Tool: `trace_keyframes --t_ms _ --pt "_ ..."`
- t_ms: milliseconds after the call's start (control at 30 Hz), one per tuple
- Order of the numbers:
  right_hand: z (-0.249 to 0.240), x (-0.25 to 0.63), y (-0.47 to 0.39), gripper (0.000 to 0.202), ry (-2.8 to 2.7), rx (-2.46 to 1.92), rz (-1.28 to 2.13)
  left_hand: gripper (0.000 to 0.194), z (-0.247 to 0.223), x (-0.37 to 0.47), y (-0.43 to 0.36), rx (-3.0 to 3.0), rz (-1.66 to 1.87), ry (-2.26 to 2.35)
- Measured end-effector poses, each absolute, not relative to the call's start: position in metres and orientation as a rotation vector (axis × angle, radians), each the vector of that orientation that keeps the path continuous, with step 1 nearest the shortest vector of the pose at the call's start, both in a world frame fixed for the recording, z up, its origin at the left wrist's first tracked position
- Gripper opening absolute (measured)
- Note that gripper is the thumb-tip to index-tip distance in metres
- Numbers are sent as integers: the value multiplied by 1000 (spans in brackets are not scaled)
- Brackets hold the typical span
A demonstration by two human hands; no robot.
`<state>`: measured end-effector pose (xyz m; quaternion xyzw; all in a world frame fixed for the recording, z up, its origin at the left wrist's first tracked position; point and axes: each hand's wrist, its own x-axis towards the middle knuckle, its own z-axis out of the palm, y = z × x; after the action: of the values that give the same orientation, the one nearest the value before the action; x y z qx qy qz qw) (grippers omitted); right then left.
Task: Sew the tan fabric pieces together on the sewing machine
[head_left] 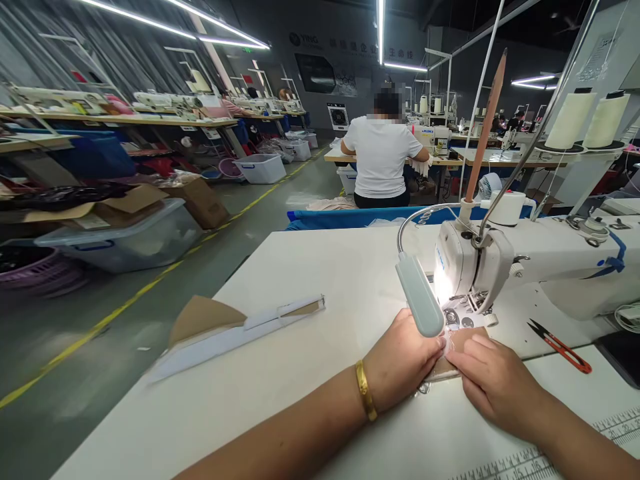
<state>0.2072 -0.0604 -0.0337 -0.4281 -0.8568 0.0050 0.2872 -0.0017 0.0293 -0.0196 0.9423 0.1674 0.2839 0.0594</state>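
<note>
A white sewing machine (470,260) stands at the right of the white table, its lamp (420,297) shining beside the needle area. Just in front of the needle lies a brown piece (463,339) with thin white fabric (447,341) along its left side. My left hand (407,353), with a gold bracelet on the wrist, pinches the white fabric between thumb and fingers. My right hand (493,377) has its fingers closed at the brown piece's near right edge, thumb and forefinger on the fabric. The exact contact under the fingertips is hidden.
Brown and white pattern pieces (240,333) lie on the table's left part. Red-handled snips (560,347) rest right of my right hand, near a ruler (530,463) and a dark phone (620,357). A person in a white shirt (381,157) sits ahead at another machine.
</note>
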Motion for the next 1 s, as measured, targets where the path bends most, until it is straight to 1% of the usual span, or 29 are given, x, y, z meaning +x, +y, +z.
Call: trace_keyframes --t_ms 100,300,767,1000 --pt "-36 210 -63 35 -2311 -1155 -13 30 -20 -3 28 2831 860 469" --pt "-37 211 -65 34 -2331 -1150 -18 36 -18 -2 27 2829 869 412" --pt "-34 209 -65 35 -2327 -1160 -20 34 -17 -2 27 2891 887 386" --pt "-32 214 -67 25 -2250 -1188 34 31 -19 -3 26 2902 879 393"
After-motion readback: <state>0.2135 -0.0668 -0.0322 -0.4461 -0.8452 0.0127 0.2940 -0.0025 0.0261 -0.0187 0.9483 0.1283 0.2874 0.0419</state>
